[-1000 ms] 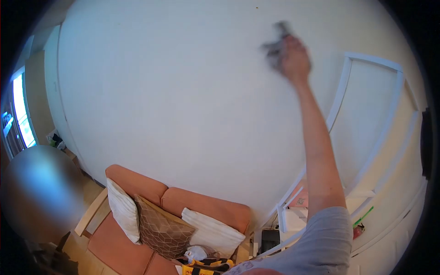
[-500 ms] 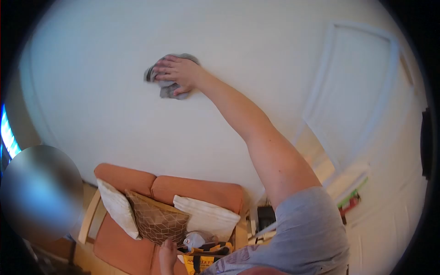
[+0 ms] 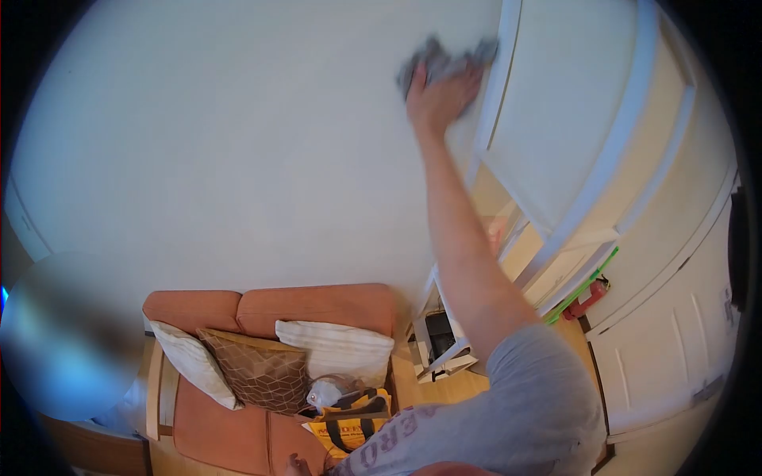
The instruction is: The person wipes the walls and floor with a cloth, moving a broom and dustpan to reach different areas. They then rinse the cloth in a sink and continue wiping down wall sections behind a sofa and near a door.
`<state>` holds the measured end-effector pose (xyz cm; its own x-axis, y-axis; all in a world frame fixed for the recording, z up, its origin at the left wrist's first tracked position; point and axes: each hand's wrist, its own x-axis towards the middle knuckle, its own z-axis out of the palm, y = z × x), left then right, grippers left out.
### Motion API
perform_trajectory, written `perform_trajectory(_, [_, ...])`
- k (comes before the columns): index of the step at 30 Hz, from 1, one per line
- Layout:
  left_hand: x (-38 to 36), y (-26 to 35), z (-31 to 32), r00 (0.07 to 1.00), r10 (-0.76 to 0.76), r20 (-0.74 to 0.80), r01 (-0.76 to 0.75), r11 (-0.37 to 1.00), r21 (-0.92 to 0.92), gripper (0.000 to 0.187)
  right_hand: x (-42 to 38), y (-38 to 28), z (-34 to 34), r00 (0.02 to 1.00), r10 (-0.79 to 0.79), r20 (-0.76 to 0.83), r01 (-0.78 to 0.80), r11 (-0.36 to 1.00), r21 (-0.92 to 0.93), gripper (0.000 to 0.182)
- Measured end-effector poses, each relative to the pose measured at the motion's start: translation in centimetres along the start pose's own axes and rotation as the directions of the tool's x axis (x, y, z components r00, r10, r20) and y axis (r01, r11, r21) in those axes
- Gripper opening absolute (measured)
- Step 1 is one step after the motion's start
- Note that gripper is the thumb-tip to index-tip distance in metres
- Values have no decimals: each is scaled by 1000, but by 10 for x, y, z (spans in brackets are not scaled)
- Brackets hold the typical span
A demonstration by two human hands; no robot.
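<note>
My right hand (image 3: pixel 444 97) is raised high against the pale wall (image 3: pixel 262 159), pressing a crumpled grey cloth (image 3: pixel 433 60) onto it. The cloth bunches out around the fingers and is blurred by motion. It lies close to the white frame (image 3: pixel 502 71) at the wall's right side. Low in view, my left hand (image 3: pixel 297 466) shows only in part, in front of the orange sofa (image 3: pixel 218 428). Its visible fingers look slightly apart, with nothing seen in them. A yellow bag (image 3: pixel 337 432) with black handles is beside it.
On the sofa are a brown patterned cushion (image 3: pixel 258 369), a striped white cushion (image 3: pixel 341 345) and another white cushion (image 3: pixel 190 361). A white shelf unit (image 3: pixel 468 361) stands right of the sofa. Farther right are a red fire extinguisher (image 3: pixel 586 300) and a white door (image 3: pixel 663 357).
My right hand has swept the grey cloth right and upward along the wall, up to the white frame. My left hand has dropped lower, and the view has shifted to the right.
</note>
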<state>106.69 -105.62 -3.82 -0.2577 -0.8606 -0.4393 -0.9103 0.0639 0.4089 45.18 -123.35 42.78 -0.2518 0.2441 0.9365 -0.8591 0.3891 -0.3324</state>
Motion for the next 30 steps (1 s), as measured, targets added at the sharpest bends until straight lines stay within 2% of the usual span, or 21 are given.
perform_trajectory(2, [-5, 19, -8, 1000, 6, -8, -6, 1000, 3, 36, -68, 18, -3, 989, 97, 115, -80, 986, -144, 88])
perform_trajectory(5, [-18, 32, -16, 996, 22, -89, -33, 992, -123, 35, -44, -3, -13, 977, 155, 147, -147, 987, -61, 89])
perform_trajectory(7, [-23, 29, -15, 989, 42, -144, -73, 973, -221, 34, 18, -10, 2, 998, 62, 16, -62, 998, 19, 88])
perform_trajectory(8, [-26, 26, -17, 991, 10, -135, -31, 987, -156, 34, 51, -12, 20, 998, 24, -65, -21, 999, 40, 88])
perform_trajectory(9, [-32, 18, -18, 992, -28, -126, 17, 996, -88, 33, 84, -25, 12, 998, -8, -62, 10, 1000, 21, 86])
perform_trajectory(10, [-38, 10, -18, 991, -66, -117, 64, 998, -19, 33, 103, -34, 12, 996, 81, -33, -87, 970, -227, 73])
perform_trajectory(12, [-28, -31, 6, 986, -113, -119, 119, 992, 44, 32, 99, -36, 10, 950, -32, -311, -35, 978, -207, 56])
perform_trajectory(14, [-3, -91, 44, 979, -139, -146, 149, 987, 58, 31, 51, -15, 6, 996, 65, -69, -67, 998, -20, 74])
perform_trajectory(15, [4, -102, 52, 977, -154, -148, 163, 985, 53, 31, 22, -4, 1, 994, 98, 52, -101, 992, 75, 85])
perform_trajectory(17, [10, -99, 61, 982, -158, -102, 160, 987, 13, 31, -53, 20, -3, 963, 260, 76, -259, 966, -16, 84])
perform_trajectory(19, [-2, -91, 66, 986, -158, -57, 153, 985, -80, 31, -125, 43, -11, 874, 460, 156, -472, 881, 42, 86])
perform_trajectory(21, [-19, -75, 61, 991, -132, -26, 121, 959, -255, 32, -179, 59, -28, 800, 570, 187, -590, 805, 70, 88])
perform_trajectory(22, [-29, -59, 52, 993, -115, -20, 100, 927, -361, 33, -195, 61, -33, 774, 615, 151, -631, 770, 96, 88])
perform_trajectory(24, [-39, -52, 51, 991, -127, -32, 107, 927, -358, 33, -225, 61, -42, 702, 708, 83, -711, 687, 152, 87])
perform_trajectory(26, [-50, -58, 43, 986, -167, -10, 154, 931, -331, 34, -215, 73, -4, 711, 701, 50, -703, 711, 35, 83])
perform_trajectory(27, [-51, -77, 52, 980, -200, 16, 194, 928, -317, 34, -187, 64, -3, 735, 672, 85, -672, 740, -40, 82])
perform_trajectory(28, [-56, -79, 51, 981, -193, 1, 186, 945, -270, 35, -156, 55, -11, 858, 469, 209, -465, 882, -72, 79])
perform_trajectory(29, [-61, -82, 51, 982, -187, -13, 179, 959, -221, 35, -125, 39, -25, 906, 379, 189, -385, 923, -7, 76])
perform_trajectory(30, [-77, -78, 47, 989, -137, -60, 128, 983, -132, 36, -117, 36, -32, 899, 379, 220, -399, 915, 54, 76])
